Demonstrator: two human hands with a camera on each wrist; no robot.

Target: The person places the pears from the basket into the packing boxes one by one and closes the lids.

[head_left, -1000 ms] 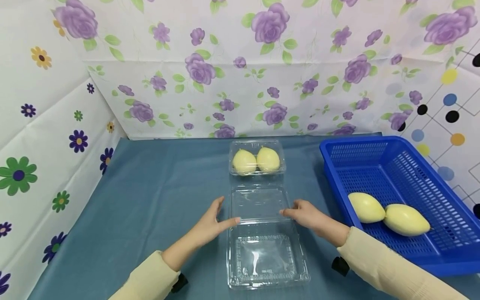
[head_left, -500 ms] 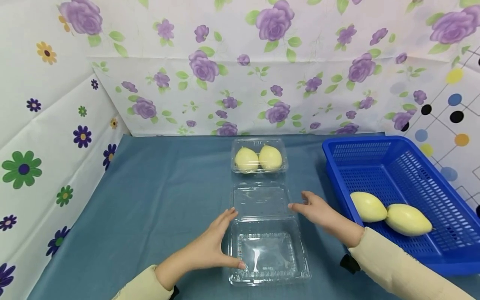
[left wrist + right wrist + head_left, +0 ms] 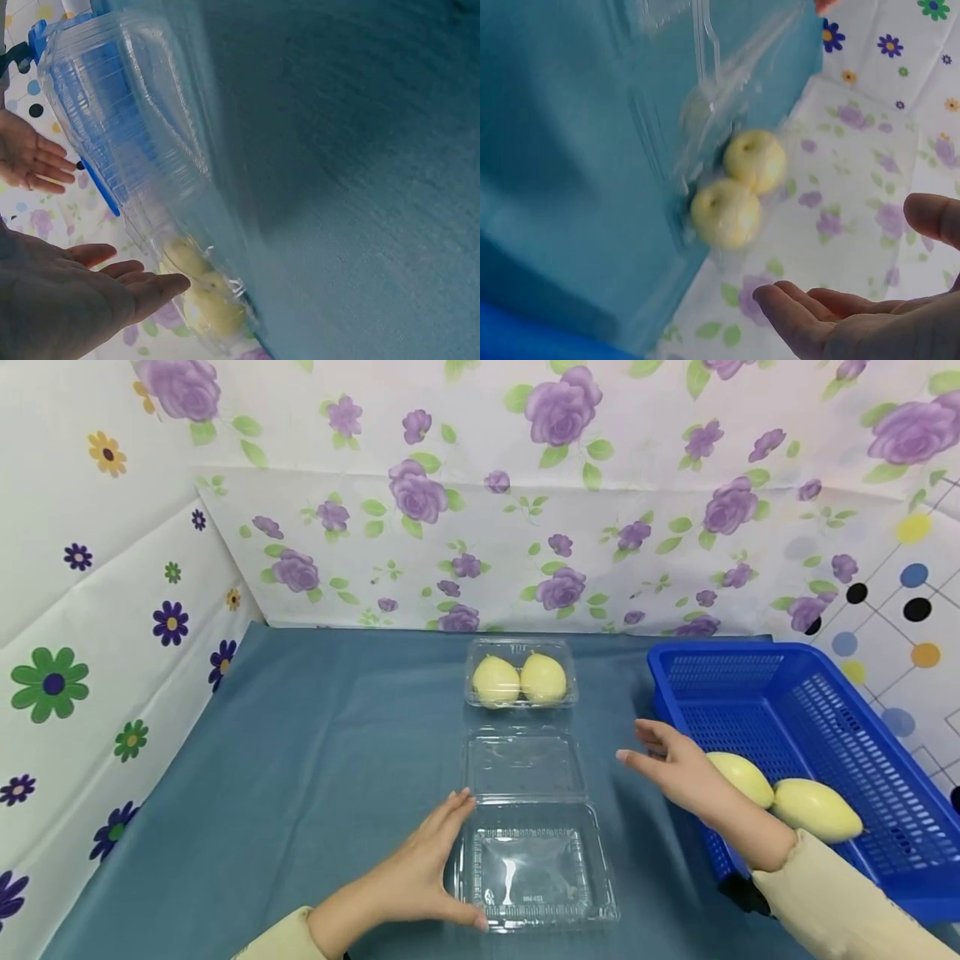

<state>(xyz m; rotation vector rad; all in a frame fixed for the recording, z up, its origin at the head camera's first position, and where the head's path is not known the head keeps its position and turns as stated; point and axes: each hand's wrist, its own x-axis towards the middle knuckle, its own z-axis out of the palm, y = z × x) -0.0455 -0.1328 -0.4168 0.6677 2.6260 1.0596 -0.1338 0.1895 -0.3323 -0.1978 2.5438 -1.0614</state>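
An opened clear plastic clamshell box (image 3: pixel 532 868) lies on the blue cloth, its lid (image 3: pixel 525 764) folded back toward the far side. My left hand (image 3: pixel 420 868) is at the box's left edge, fingers extended and thumb spread over the near left corner. To the right of the box, my right hand (image 3: pixel 678 768) hovers beside the blue basket (image 3: pixel 675 693), fingers loosely bent and holding nothing. Two pale yellow melons (image 3: pixel 817 810) lie in the basket, the left one partly behind the right hand. In the right wrist view the thumb and fingers stand wide apart.
Behind the open lid stands a closed clear box (image 3: pixel 521 647) with two yellow melons (image 3: pixel 497 682) inside. A blue cloth (image 3: pixel 337 735) covers the table. Flower-printed sheets (image 3: pixel 330 552) rise at the back and left, and a dotted sheet at the right.
My right hand has left the lid's right side and moved right to the basket. My left hand has come nearer, from beside the lid to the left side of the box's base.
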